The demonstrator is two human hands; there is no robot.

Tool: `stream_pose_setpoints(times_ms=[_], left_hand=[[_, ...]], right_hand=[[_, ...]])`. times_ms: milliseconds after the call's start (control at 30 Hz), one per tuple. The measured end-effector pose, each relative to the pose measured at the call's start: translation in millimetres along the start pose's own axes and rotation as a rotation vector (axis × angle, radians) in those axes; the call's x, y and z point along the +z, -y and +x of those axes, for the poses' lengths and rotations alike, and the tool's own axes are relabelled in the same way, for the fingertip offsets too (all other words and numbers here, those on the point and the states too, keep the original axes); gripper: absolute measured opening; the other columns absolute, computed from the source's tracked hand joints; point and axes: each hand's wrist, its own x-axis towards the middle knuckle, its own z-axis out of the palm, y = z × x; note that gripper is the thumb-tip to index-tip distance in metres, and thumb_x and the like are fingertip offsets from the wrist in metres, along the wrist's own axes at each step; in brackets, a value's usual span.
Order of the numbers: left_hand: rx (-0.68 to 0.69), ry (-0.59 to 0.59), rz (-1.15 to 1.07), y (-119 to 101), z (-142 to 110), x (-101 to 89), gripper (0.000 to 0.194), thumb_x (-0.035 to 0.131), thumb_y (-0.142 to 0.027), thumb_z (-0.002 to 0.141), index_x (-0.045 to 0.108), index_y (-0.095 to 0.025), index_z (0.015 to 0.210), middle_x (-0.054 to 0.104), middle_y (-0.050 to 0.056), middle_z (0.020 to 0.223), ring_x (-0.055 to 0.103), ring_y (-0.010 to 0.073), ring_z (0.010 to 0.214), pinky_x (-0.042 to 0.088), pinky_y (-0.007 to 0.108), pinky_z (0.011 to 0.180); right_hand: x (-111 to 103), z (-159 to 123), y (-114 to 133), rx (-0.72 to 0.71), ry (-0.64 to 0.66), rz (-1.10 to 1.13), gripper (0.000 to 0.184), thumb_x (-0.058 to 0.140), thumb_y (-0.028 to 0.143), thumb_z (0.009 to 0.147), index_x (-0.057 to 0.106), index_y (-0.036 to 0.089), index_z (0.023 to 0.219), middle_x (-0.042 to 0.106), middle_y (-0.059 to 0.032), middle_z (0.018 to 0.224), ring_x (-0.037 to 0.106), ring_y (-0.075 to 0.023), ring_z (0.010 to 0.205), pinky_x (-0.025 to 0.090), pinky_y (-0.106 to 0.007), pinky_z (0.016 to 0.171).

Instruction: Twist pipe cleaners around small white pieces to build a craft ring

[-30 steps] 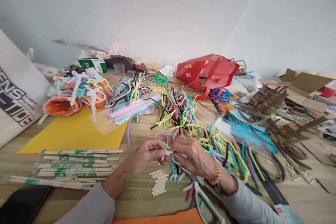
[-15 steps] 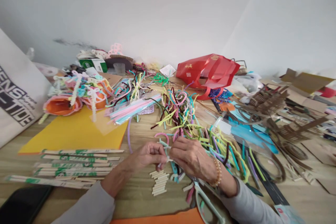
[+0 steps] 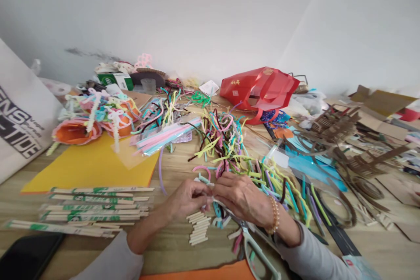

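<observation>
My left hand (image 3: 187,199) and my right hand (image 3: 241,197) meet at the middle of the wooden table (image 3: 170,245). Their fingertips pinch a short pale wooden stick (image 3: 210,199), mostly hidden by the fingers. A teal pipe cleaner (image 3: 204,179) runs from the pinch up and to the left. Just below my left hand lies a stack of short wooden sticks (image 3: 198,229). Beside my right hand spreads a tangle of coloured pipe cleaners (image 3: 275,188). Scissors with pale green handles (image 3: 256,249) lie under my right wrist.
Chopsticks in paper sleeves (image 3: 92,208) lie left of my hands, beyond them a yellow card sheet (image 3: 92,166). Further back stand pipe-cleaner flowers (image 3: 95,118), a red bag (image 3: 259,89) and more pipe cleaners (image 3: 219,133). Brown cardboard cut-outs (image 3: 351,140) cover the right side.
My hands have drawn closer together, and my left hand has turned so that its fingers now cover most of the short stick. The things on the table have not moved.
</observation>
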Motion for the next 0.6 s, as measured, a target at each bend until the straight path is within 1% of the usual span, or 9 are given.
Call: stream_pose_setpoints(times_ms=[100, 233, 333, 400, 467, 533, 600], left_hand=[[0.098, -0.101, 0.201, -1, -2, 2.7, 0.021, 0.057, -0.022, 0.079, 0.060, -0.015, 0.059, 0.058, 0.001, 0.057, 0.050, 0.0131, 0.054, 0.036, 0.021, 0.052], [0.248, -0.250, 0.486, -2, -4, 6.8, 0.019, 0.054, -0.013, 0.079, 0.058, -0.017, 0.061, 0.054, -0.001, 0.056, 0.043, 0.0116, 0.052, 0.030, 0.022, 0.052], [0.334, -0.316, 0.615, 0, -6, 8.4, 0.017, 0.051, -0.015, 0.083, 0.061, -0.018, 0.070, 0.059, 0.001, 0.062, 0.050, 0.0133, 0.055, 0.034, 0.023, 0.056], [0.375, -0.350, 0.683, 2, -7, 8.0, 0.014, 0.050, -0.018, 0.085, 0.063, -0.019, 0.080, 0.063, 0.003, 0.070, 0.057, 0.0161, 0.063, 0.038, 0.024, 0.060], [0.419, -0.389, 0.742, 3, -9, 6.7, 0.015, 0.050, -0.020, 0.086, 0.064, -0.021, 0.086, 0.066, 0.005, 0.075, 0.060, 0.0185, 0.070, 0.042, 0.026, 0.065], [0.459, -0.420, 0.785, 4, -10, 5.0, 0.016, 0.049, -0.022, 0.088, 0.065, -0.022, 0.087, 0.067, 0.006, 0.077, 0.062, 0.0196, 0.075, 0.044, 0.028, 0.071], [0.502, -0.449, 0.813, 4, -11, 3.4, 0.018, 0.047, -0.023, 0.089, 0.065, -0.022, 0.089, 0.067, 0.007, 0.078, 0.063, 0.0200, 0.080, 0.046, 0.029, 0.076]], right_hand=[[-2, 1, 6, 0.008, -0.044, -0.026, 0.015, 0.042, 0.017, 0.093, 0.057, 0.017, 0.089, 0.061, -0.0058, 0.083, 0.052, -0.0168, 0.078, 0.039, -0.027, 0.069], [4, 3, 11, 0.054, -0.097, -0.029, 0.014, 0.043, 0.016, 0.091, 0.057, 0.017, 0.094, 0.062, -0.0083, 0.088, 0.053, -0.0185, 0.082, 0.041, -0.029, 0.072], [10, 2, 12, 0.148, -0.139, 0.039, 0.013, 0.044, 0.018, 0.091, 0.057, 0.017, 0.093, 0.063, -0.0079, 0.089, 0.054, -0.0191, 0.084, 0.041, -0.029, 0.074], [12, 2, 10, 0.235, -0.176, 0.152, 0.014, 0.045, 0.021, 0.091, 0.058, 0.018, 0.088, 0.063, -0.0053, 0.083, 0.055, -0.0170, 0.079, 0.040, -0.027, 0.071], [13, 1, 7, 0.342, -0.207, 0.325, 0.021, 0.044, 0.027, 0.093, 0.058, 0.017, 0.080, 0.061, -0.0022, 0.074, 0.053, -0.0136, 0.068, 0.039, -0.024, 0.064], [14, 2, 3, 0.464, -0.224, 0.549, 0.033, 0.041, 0.036, 0.094, 0.056, 0.017, 0.072, 0.057, -0.0002, 0.065, 0.050, -0.0113, 0.059, 0.038, -0.022, 0.056], [14, 3, 0, 0.570, -0.199, 0.814, 0.043, 0.038, 0.048, 0.093, 0.055, 0.016, 0.069, 0.055, 0.0000, 0.061, 0.049, -0.0106, 0.055, 0.039, -0.021, 0.052]])
